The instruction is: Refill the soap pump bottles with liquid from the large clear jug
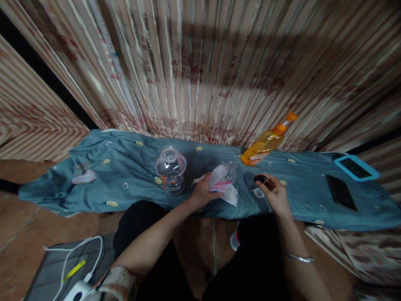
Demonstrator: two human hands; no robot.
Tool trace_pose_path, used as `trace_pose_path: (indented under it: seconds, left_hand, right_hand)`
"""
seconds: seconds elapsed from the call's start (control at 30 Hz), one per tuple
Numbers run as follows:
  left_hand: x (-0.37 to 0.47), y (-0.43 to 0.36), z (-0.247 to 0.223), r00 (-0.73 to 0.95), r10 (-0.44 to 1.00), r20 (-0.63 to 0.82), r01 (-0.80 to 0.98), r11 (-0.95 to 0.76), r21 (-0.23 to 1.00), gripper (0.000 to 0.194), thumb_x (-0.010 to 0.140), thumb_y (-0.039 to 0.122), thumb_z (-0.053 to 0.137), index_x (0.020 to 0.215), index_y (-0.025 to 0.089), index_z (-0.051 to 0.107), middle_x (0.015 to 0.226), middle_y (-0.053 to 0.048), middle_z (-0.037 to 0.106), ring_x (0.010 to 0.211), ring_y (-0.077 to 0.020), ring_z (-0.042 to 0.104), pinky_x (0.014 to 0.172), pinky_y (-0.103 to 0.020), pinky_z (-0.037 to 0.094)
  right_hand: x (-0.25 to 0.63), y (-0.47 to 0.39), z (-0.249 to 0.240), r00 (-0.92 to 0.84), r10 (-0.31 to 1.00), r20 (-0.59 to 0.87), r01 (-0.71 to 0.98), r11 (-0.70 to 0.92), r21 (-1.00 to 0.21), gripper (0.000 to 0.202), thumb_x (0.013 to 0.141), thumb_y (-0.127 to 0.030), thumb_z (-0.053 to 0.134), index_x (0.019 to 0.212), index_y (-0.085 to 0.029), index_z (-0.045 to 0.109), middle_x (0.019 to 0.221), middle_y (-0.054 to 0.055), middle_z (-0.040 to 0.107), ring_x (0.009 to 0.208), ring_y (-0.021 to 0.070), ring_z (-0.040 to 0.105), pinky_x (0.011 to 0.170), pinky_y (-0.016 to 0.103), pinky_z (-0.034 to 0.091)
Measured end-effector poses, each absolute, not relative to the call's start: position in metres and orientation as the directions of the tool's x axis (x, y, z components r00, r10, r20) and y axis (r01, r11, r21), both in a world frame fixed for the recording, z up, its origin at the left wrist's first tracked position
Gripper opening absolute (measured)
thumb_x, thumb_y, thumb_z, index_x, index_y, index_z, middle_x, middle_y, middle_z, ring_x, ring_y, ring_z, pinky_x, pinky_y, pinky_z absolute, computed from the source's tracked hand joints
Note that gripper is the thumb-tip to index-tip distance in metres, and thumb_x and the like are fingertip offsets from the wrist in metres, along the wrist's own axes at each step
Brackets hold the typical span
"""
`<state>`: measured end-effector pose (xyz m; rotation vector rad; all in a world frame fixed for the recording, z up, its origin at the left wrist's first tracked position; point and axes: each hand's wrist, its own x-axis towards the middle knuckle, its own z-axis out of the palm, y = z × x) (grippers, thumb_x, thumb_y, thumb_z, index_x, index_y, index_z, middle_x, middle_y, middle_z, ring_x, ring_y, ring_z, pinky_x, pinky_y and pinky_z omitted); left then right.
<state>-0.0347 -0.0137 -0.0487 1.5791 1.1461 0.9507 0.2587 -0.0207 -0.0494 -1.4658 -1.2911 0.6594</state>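
Note:
My left hand [203, 192] is closed around a clear plastic bottle [223, 177] with a pink and white label; its open neck points up and away. A white cloth or tissue [231, 195] lies under the bottle. Between the thumb and fingers of my right hand [274, 191] is a small black cap [260, 179]. Just below that cap, a small clear round piece [258, 192] rests on the cloth cover. Left of my left hand stands a wide clear plastic container [171, 169] with a narrow neck.
A bottle of orange liquid [262, 146] with an orange top stands at the back. To the right lie a dark phone [341, 192] and a blue-framed device [356, 167]. A crumpled pale item [84, 176] is at the left on the teal cloth [131, 167]. A striped curtain [194, 83] hangs behind.

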Motion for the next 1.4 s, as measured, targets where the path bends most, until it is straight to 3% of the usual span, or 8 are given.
trace_pose_path:
  seconds: [0.2,0.37,0.57,0.73,0.97,1.2,1.4]
  left_hand:
    - [-0.035,-0.014,-0.046,0.266,0.96,0.088,0.262,-0.16,0.952,0.058,0.062,0.041,0.088,0.107,0.019,0.058,0.099,-0.002,0.071,0.094,-0.025,0.067,0.087,-0.035,0.053]
    - [-0.034,-0.015,-0.046,0.263,0.959,0.103,0.25,-0.171,0.953,0.056,0.063,0.04,0.088,0.107,0.02,0.059,0.098,-0.002,0.071,0.094,-0.0249,0.068,0.086,-0.035,0.053]
    - [-0.034,-0.014,-0.047,0.25,0.964,0.09,0.272,-0.159,0.949,0.058,0.062,0.037,0.089,0.11,0.02,0.059,0.101,-0.003,0.072,0.096,-0.0264,0.069,0.089,-0.037,0.054]
    - [-0.035,-0.015,-0.045,0.259,0.963,0.079,0.288,-0.155,0.945,0.06,0.063,0.036,0.089,0.112,0.02,0.059,0.105,-0.004,0.072,0.102,-0.0282,0.07,0.093,-0.04,0.055]
    - [-0.034,-0.018,-0.041,0.264,0.962,0.074,0.24,-0.14,0.961,0.086,0.061,0.032,0.09,0.135,0.02,0.048,0.129,-0.01,0.068,0.121,-0.0317,0.065,0.109,-0.047,0.049]
    - [-0.032,-0.018,-0.051,0.272,0.958,0.093,0.174,-0.144,0.974,0.125,0.055,0.032,0.094,0.157,0.017,0.023,0.154,-0.021,0.048,0.143,-0.0373,0.049,0.122,-0.055,0.036]
    - [-0.036,-0.02,-0.059,0.312,0.935,0.167,0.168,-0.227,0.959,0.12,0.06,0.03,0.089,0.159,0.018,0.021,0.161,-0.022,0.039,0.147,-0.0388,0.044,0.124,-0.058,0.034]
  right_hand:
    - [0.272,-0.029,-0.085,0.31,0.931,0.194,0.591,-0.029,-0.806,0.033,0.097,-0.038,0.068,0.123,-0.018,0.065,0.121,0.008,0.068,0.101,0.0231,0.069,0.087,0.045,0.058]
    - [0.269,-0.029,-0.094,0.245,0.932,0.266,0.748,-0.007,-0.663,0.033,0.096,-0.039,0.069,0.124,-0.02,0.065,0.13,0.009,0.066,0.112,0.0259,0.066,0.094,0.049,0.056]
    - [0.263,-0.015,-0.099,0.166,0.92,0.356,0.823,0.07,-0.564,0.037,0.096,-0.039,0.069,0.127,-0.019,0.064,0.134,0.01,0.063,0.118,0.0283,0.064,0.098,0.053,0.053]
    - [0.257,-0.013,-0.097,0.166,0.901,0.401,0.825,0.096,-0.558,0.038,0.096,-0.04,0.069,0.128,-0.02,0.064,0.134,0.01,0.063,0.117,0.0284,0.064,0.098,0.053,0.053]
    - [0.235,-0.046,-0.063,0.211,0.863,0.46,0.723,0.179,-0.668,0.048,0.095,-0.041,0.07,0.137,-0.022,0.059,0.146,0.012,0.055,0.132,0.0337,0.054,0.108,0.061,0.044]
    - [0.155,-0.073,-0.059,0.008,0.941,0.34,0.349,0.316,-0.883,0.052,0.097,-0.043,0.067,0.143,-0.023,0.054,0.141,0.012,0.06,0.122,0.0304,0.063,0.101,0.056,0.052]
    - [0.137,-0.053,-0.07,-0.09,0.963,0.256,0.206,0.269,-0.941,0.043,0.096,-0.04,0.069,0.134,-0.021,0.06,0.132,0.01,0.064,0.113,0.0271,0.066,0.095,0.051,0.055]
